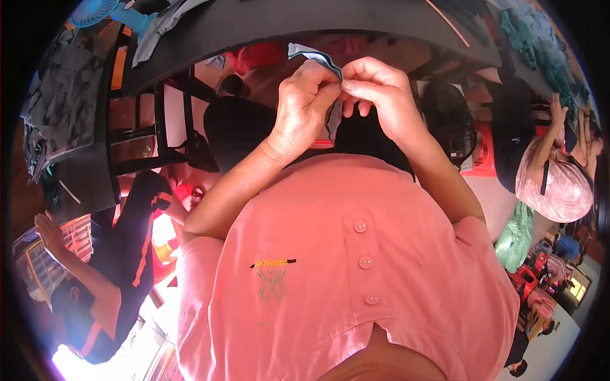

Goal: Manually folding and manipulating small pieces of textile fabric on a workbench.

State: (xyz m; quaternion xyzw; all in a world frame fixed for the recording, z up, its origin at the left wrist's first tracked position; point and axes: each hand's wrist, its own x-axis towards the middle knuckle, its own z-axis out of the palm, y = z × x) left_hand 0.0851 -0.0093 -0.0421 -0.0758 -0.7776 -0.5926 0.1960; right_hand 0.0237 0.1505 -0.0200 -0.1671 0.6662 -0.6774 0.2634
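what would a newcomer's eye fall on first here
The pink shirt dominates the lower middle. Above it, the left hand and right hand meet at a small pale, dark-edged cloth piece. A bright blue fan sits at the upper left.

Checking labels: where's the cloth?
Head view, upper centre: pinched in the left hand, right hand at its edge, cloth just below the dark table in frame.

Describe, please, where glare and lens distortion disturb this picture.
Head view: white glare washes out the lower left, beside a co-worker; the dark tabletop bows across the top; corners go black; the left hand and right hand look fairly sharp.
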